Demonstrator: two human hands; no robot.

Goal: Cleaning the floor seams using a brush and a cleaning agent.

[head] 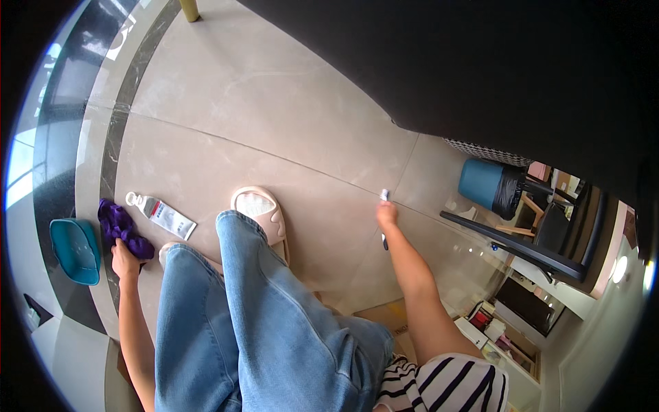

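My left hand (pixel 125 261) grips the lower end of a bunched purple cloth (pixel 122 226) low over the floor at the left. Just left of the cloth is a teal plastic basin (pixel 77 252), with what look like drops on its inner wall. To the cloth's right lies a white squeeze tube (pixel 170 217) bearing writing, its cap end pointing up-left. Out to the right, my right hand (pixel 386 213) is closed around a brush that looks like a toothbrush (pixel 384 194). Its white bristled head sticks out above the fist, and the dark handle end shows below.
Pale slippers (pixel 275 221) are on my feet on the tiled floor (pixel 319 206). A large black surface (pixel 463 62) fills the upper right. Beyond my right hand stand a blue bin (pixel 481 180) with a black liner and a black-framed chair (pixel 515 244). Cardboard (pixel 383 314) lies beside my right hip.
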